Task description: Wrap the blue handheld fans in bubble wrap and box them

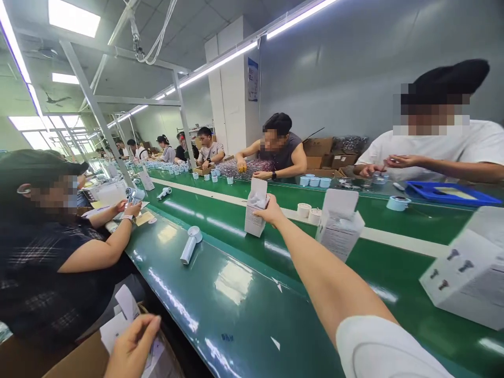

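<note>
Out over the green belt, my right hand [271, 211] grips an open white box [255, 223] by its side. The box's top flap stands up, and whitish, bag-like wrapping shows in its mouth. My left hand [134, 346] is low at the left with thumb and fingers pressed together; whether anything is between them I cannot make out. It is above an open cardboard carton [84, 359] with white folded card or paper [128, 304] in it. A pale blue handheld device with a round head [191, 244] lies on the green table between my hands.
More open white boxes [342, 228] [470, 268] stand on the belt [220, 215] to the right. White round parts [304, 210] and a blue tray [452, 193] are beyond. A co-worker [98, 247] at the left holds another device [134, 195]; other people sit across the belt.
</note>
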### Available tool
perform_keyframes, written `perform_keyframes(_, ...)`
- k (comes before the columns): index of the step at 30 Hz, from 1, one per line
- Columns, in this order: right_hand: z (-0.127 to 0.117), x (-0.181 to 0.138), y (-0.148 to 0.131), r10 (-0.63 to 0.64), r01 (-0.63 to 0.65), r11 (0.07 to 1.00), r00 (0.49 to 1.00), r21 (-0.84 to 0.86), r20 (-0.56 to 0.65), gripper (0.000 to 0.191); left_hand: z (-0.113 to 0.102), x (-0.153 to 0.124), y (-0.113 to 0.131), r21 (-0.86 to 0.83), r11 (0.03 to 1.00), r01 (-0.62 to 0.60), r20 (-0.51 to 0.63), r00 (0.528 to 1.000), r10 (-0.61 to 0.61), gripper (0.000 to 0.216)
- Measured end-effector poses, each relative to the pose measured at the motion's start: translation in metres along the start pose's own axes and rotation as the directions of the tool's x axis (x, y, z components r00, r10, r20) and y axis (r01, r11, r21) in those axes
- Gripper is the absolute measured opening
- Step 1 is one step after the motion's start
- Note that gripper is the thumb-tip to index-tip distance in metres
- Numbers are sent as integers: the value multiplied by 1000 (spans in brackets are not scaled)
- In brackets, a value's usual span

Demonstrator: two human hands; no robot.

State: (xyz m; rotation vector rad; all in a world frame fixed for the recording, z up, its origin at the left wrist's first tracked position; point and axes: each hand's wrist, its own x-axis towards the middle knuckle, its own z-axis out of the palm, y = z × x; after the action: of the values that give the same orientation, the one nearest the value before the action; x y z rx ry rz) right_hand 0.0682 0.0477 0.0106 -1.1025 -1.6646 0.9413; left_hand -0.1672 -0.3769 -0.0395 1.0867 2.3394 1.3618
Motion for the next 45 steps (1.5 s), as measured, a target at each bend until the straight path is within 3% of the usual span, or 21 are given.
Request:
perform_keyframes(2,6,9,9,20,-20,1000,1000,15,8,91,30,37,10,14,996,-87,24,996,87,49)
perform_keyframes(6,5,11,12,26,-27,998,999,60,21,105,87,116,24,137,967,-213,-128,965,231,46)
perform_keyframes(9,0,-8,1,65,-61,993,997,102,-37,114,111,156,27,104,992,-70,-66,995,77,31)
perform_keyframes(12,4,-56,-16,165,-149,974,983,170,-82,88,119,165,30,42,998,38,-15,999,-37,35)
perform_keyframes(14,18,-105,-28,258,-254,939,966,234,15,57,119,148,34,-4,997,77,0,997,-77,34)
perform_keyframes(16,40,-159,-42,332,-389,878,915,279,229,35,115,113,41,-71,992,105,41,994,-103,33)
perform_keyframes(19,78,-236,-66,356,-555,765,787,327,503,32,102,31,51,-202,972,119,131,987,-94,34)
perform_keyframes(23,114,-313,-95,397,-688,626,686,366,610,27,66,-74,40,-334,941,-49,114,989,92,24)
perform_keyframes(25,119,-344,-102,422,-728,592,645,345,638,25,39,-107,11,-404,915,-6,202,975,95,35)
perform_keyframes(27,117,-372,-104,424,-762,572,590,302,687,22,8,-130,-35,-365,917,159,312,949,-40,37)
perform_keyframes(31,107,-421,-96,433,-843,513,417,162,799,19,-48,-186,-137,51,912,406,329,856,-400,36)
perform_keyframes(34,105,-451,-83,463,-897,439,269,45,845,22,-60,-229,-180,159,873,461,315,814,-487,44)
perform_keyframes(36,104,-465,-73,470,-905,425,230,10,852,23,-57,-243,-192,167,871,462,302,817,-492,34)
perform_keyframes(38,101,-473,-63,462,-914,406,225,20,858,24,-54,-239,-196,155,877,455,283,830,-480,24)
perform_keyframes(41,91,-477,-50,448,-944,327,201,50,871,26,-61,-214,-195,100,885,455,246,851,-465,20)
perform_keyframes(45,83,-482,-45,368,-965,248,175,85,913,32,-88,-186,-183,-46,879,475,155,873,-463,21)
